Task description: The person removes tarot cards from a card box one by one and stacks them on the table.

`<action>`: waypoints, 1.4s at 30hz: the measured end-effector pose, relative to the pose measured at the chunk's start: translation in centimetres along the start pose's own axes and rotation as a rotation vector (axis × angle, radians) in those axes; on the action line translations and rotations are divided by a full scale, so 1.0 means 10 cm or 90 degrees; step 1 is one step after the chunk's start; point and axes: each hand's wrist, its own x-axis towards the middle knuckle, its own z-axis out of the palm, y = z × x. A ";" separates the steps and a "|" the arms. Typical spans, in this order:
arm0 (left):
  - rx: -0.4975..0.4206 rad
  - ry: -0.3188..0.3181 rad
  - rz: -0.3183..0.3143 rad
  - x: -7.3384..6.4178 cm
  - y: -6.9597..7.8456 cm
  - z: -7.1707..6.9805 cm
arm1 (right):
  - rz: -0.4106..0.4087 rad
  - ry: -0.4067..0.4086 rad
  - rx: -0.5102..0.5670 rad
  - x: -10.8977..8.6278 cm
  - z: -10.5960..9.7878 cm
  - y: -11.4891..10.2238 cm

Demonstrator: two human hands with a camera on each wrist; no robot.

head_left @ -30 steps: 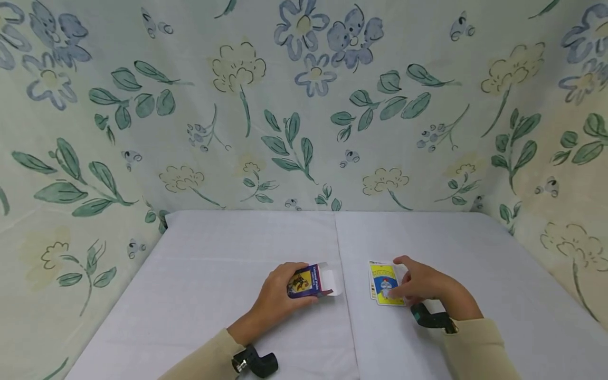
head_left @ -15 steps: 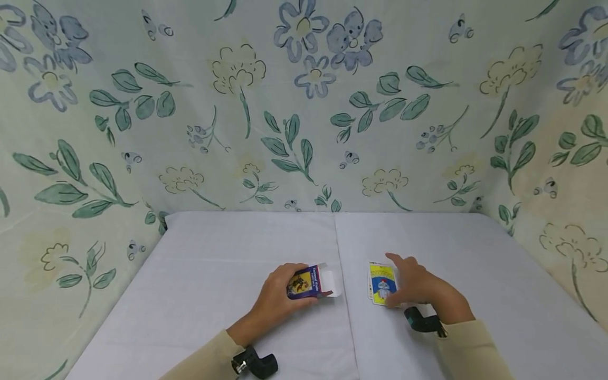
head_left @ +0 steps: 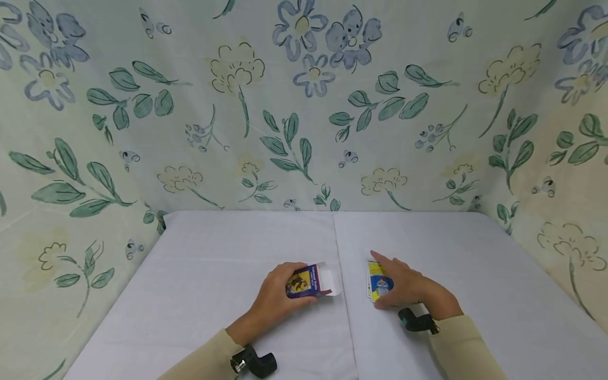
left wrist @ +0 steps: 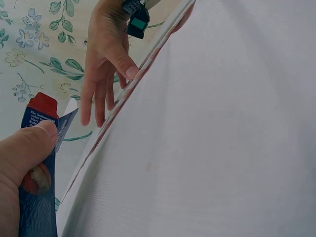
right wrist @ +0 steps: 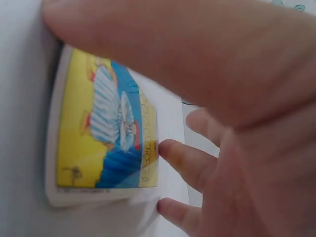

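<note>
My left hand (head_left: 272,295) grips a dark blue tarot card box (head_left: 301,282) by its long sides. The box's white end flap (head_left: 329,279) stands out toward the right. In the left wrist view, the thumb presses the box (left wrist: 38,212), whose red tab (left wrist: 43,104) shows. My right hand (head_left: 405,282) spans a small stack of cards (head_left: 381,285) lying face up on the table, a yellow and blue picture on top. In the right wrist view, its thumb reaches across the cards (right wrist: 106,118) and fingertips (right wrist: 165,147) meet the far edge; firm hold is unclear.
A white cloth with a seam covers the table (head_left: 214,248). Floral curtains (head_left: 294,105) enclose the back and both sides. Each wrist wears a black camera mount, one on the left wrist (head_left: 254,363) and one on the right wrist (head_left: 418,320).
My right hand has slid left over the cards, its thumb and fingers now spread across the stack's near and far ends. The left hand and box have stayed in place.
</note>
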 end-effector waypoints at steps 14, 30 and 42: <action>0.001 0.003 0.003 0.00 -0.01 0.01 | -0.035 0.023 0.030 0.02 0.03 0.01; -0.006 -0.007 -0.005 0.01 0.02 0.00 | -0.029 0.126 -0.033 0.07 0.14 -0.21; -0.004 -0.005 -0.007 0.00 0.00 0.00 | -0.038 0.120 -0.026 0.03 0.11 -0.24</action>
